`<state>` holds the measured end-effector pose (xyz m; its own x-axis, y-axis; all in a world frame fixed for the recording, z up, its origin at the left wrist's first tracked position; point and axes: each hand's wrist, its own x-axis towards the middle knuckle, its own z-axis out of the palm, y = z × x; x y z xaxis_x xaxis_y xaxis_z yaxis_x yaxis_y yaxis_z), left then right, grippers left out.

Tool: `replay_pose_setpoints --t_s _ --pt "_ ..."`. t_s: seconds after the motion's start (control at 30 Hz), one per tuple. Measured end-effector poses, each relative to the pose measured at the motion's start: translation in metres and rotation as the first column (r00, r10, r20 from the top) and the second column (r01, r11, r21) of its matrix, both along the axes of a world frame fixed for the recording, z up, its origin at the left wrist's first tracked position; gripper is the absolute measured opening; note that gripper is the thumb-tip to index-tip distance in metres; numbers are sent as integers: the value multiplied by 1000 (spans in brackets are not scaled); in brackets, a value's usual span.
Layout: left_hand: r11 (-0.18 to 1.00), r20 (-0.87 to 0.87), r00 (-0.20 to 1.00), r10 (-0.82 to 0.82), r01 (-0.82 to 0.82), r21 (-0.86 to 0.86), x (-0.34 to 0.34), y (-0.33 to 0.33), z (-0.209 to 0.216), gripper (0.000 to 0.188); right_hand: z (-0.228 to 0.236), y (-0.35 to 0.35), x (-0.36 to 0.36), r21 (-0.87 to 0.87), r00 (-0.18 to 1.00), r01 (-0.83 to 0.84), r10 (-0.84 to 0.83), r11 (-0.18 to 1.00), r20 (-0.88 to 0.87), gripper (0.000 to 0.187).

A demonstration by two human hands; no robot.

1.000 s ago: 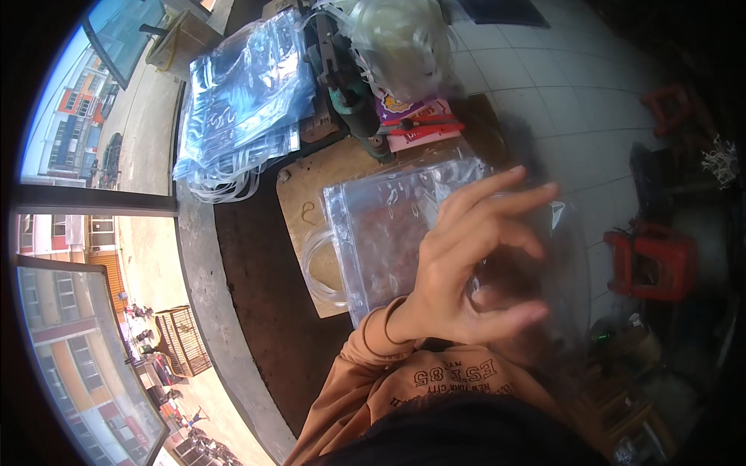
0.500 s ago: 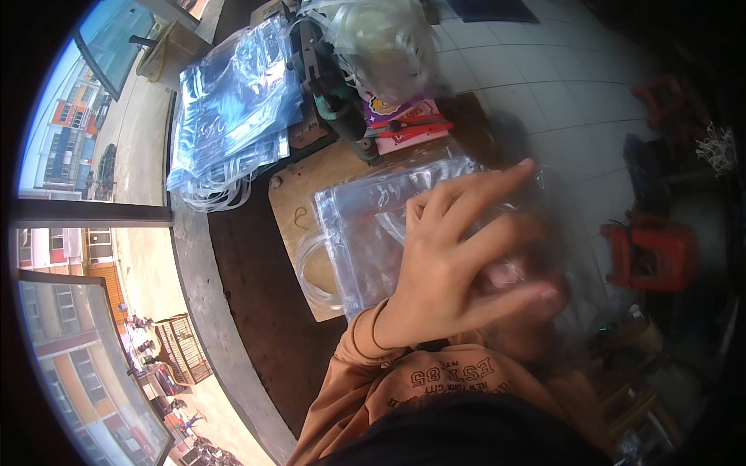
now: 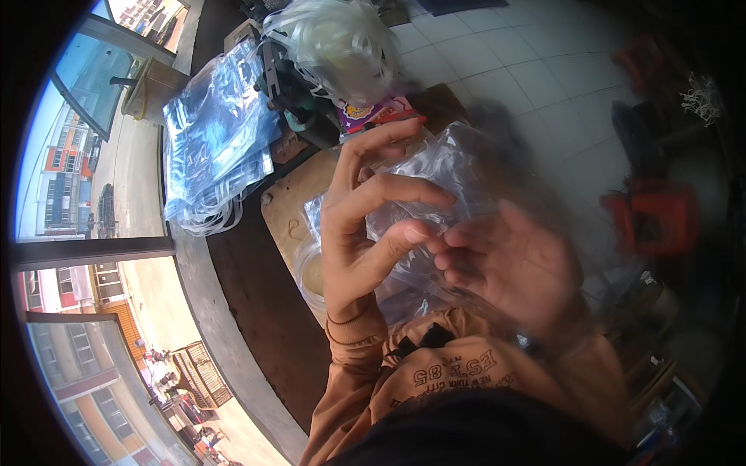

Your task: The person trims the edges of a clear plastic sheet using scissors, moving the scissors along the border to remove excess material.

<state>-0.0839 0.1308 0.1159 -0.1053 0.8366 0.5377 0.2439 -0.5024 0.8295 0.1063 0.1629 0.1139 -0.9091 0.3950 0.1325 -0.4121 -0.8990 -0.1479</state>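
My left hand (image 3: 361, 213) is raised over a clear plastic bag (image 3: 416, 279). Its fingers are curved and spread, the thumb standing apart from the index finger. Opposite it, my right hand (image 3: 517, 268) is slightly blurred, its palm partly showing and its fingers loosely bent. The right fingertips are close to the left thumb tip, above the crumpled clear plastic. Whether either hand touches the plastic is hard to see. Part of the bag is hidden behind both hands. Pale strap loops (image 3: 309, 268) stick out at the bag's left side, over a brown board (image 3: 280, 206).
A stack of clear bluish plastic bags (image 3: 214, 124) with strap loops lies at the far left, beside a dark green machine-like tool (image 3: 284, 89). Behind stand a bundle of whitish straps (image 3: 338, 43) and a purple-pink packet (image 3: 361, 113). A red stool (image 3: 657, 217) is on the tiled floor at right.
My left hand has shifted left and its fingers have turned upward. My right hand has come out from behind it and shows more clearly. The plastic bag looks more crumpled; the whole view has shifted.
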Motion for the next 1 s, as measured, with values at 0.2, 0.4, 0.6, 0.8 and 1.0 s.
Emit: replay_pose_setpoints --t_s 0.2,0.4,0.6,0.8,1.0 --pt "994 0 995 103 -103 41 5 -8 -3 32 13 -4 0 -261 980 65 -12 963 198 57" --pt "996 2 1000 27 -26 -83 -3 -14 -16 62 -1 28 28 174 956 178 -129 968 -263 56" --pt "897 313 943 -115 234 -375 -18 -32 -46 80 -9 75 70 39 807 535 -497 844 -318 43" --pt "921 504 853 -137 297 -252 21 -18 -35 80 -77 26 27 918 663 219 -741 330 108 32" --pt "936 495 852 -172 298 -188 31 -14 -35 96 -70 14 11 989 593 147 -797 -34 -115 37"
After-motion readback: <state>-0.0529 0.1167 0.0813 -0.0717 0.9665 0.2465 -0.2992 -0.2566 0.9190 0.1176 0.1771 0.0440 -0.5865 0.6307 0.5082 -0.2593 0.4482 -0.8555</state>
